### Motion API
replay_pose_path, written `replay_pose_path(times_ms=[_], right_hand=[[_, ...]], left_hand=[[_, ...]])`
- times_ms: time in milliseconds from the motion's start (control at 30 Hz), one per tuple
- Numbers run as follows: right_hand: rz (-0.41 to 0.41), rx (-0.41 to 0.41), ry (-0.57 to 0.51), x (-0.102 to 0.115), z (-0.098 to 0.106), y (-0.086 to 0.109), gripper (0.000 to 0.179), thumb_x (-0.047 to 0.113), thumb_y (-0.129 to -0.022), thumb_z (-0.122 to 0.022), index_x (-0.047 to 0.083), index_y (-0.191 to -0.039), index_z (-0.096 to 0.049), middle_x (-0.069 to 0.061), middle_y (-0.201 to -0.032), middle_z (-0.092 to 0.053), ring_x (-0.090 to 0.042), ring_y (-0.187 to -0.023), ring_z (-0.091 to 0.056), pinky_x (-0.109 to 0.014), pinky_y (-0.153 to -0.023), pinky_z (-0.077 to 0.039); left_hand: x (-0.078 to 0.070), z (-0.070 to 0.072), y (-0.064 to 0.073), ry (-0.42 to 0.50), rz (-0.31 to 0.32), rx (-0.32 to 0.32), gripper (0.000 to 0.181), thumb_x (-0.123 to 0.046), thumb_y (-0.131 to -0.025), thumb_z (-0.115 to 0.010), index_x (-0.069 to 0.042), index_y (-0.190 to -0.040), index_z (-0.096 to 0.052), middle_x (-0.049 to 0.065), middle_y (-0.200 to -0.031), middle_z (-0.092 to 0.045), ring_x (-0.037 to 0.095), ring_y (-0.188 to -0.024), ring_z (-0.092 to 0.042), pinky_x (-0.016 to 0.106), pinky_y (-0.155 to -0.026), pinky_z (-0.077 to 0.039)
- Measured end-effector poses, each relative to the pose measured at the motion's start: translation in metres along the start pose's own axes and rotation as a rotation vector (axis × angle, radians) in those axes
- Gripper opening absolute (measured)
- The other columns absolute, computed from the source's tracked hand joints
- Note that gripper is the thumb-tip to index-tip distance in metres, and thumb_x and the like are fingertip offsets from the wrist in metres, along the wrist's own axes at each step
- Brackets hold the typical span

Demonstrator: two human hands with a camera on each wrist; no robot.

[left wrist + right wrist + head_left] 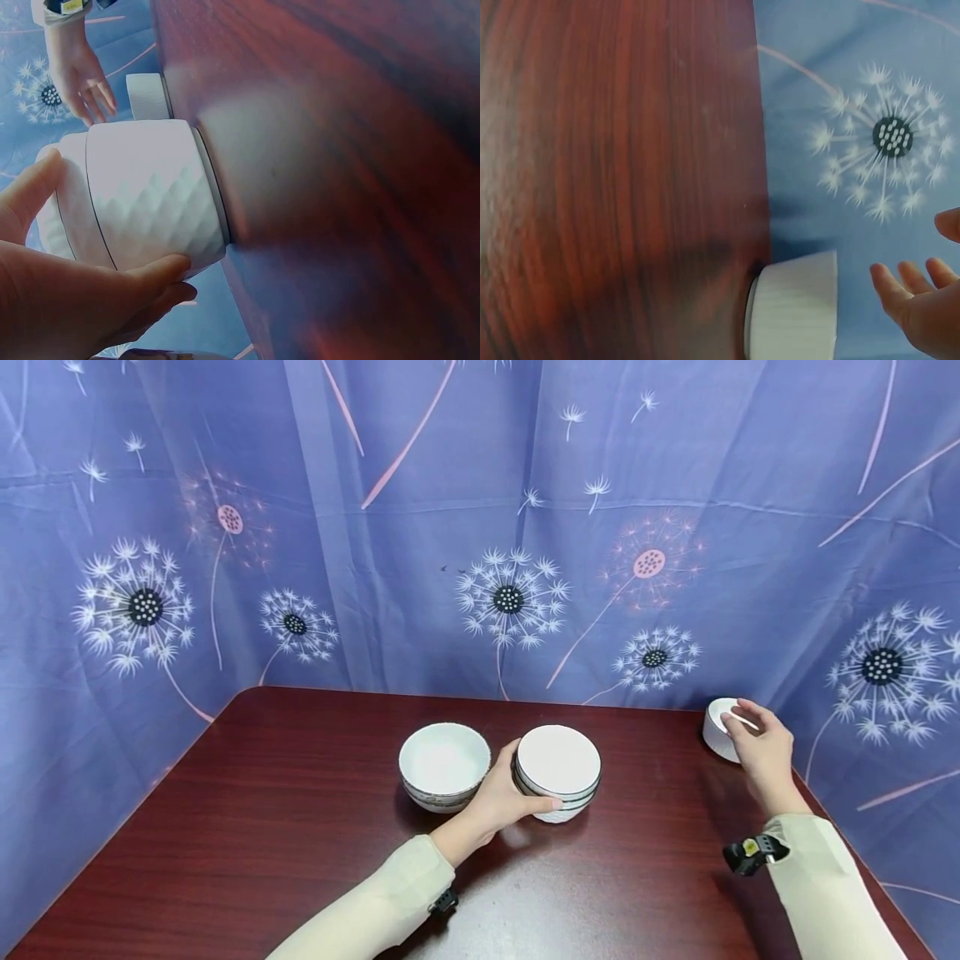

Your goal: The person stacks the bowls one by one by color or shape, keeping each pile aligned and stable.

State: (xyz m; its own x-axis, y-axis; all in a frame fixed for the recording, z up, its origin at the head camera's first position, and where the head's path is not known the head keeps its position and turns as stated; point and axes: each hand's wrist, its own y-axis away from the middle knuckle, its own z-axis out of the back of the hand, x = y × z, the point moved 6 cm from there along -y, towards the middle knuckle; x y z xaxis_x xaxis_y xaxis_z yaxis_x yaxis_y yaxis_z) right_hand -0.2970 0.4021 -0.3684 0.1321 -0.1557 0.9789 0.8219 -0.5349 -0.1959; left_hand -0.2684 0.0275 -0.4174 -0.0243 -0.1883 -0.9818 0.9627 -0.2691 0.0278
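A stack of small white bowls with thin dark rims and dimpled sides stands near the middle of the table. My left hand grips it from the left, thumb on the near side and fingers round the far side. In the left wrist view, the stacked bowls show their textured walls. My right hand hovers over a low white dish at the back right corner. In the right wrist view, its fingers are loosely spread, apart from the white dish.
Left of the stack sit larger nested pale bowls with speckled rims, close to my left wrist. The dark red wooden table meets a blue dandelion-print cloth at its back and sides.
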Motion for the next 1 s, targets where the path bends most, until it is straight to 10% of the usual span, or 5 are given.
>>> replay_pose_path(times_ms=[500, 1000], right_hand=[[-0.019, -0.211, 0.305, -0.024, 0.029, -0.012, 0.053, 0.018, -0.093, -0.056, 0.006, -0.143, -0.045, -0.012, -0.144, -0.046, -0.019, -0.130, -0.041, -0.026, -0.109, -0.030], [-0.268, -0.264, 0.172, -0.054, 0.048, -0.012, 0.070, 0.022, -0.092, -0.053, 0.006, -0.152, -0.021, -0.015, -0.152, -0.026, -0.020, -0.137, -0.028, -0.024, -0.110, -0.026]], left_hand=[[-0.003, 0.000, 0.001, -0.022, 0.012, -0.010, 0.108, -0.016, -0.065, -0.090, -0.016, -0.151, -0.026, 0.013, -0.144, -0.043, 0.032, -0.133, -0.038, 0.052, -0.108, -0.029], [-0.002, -0.001, 0.002, -0.006, 0.000, -0.007, 0.110, -0.015, -0.066, -0.089, -0.011, -0.152, -0.023, 0.013, -0.146, -0.040, 0.031, -0.134, -0.036, 0.053, -0.108, -0.029]])
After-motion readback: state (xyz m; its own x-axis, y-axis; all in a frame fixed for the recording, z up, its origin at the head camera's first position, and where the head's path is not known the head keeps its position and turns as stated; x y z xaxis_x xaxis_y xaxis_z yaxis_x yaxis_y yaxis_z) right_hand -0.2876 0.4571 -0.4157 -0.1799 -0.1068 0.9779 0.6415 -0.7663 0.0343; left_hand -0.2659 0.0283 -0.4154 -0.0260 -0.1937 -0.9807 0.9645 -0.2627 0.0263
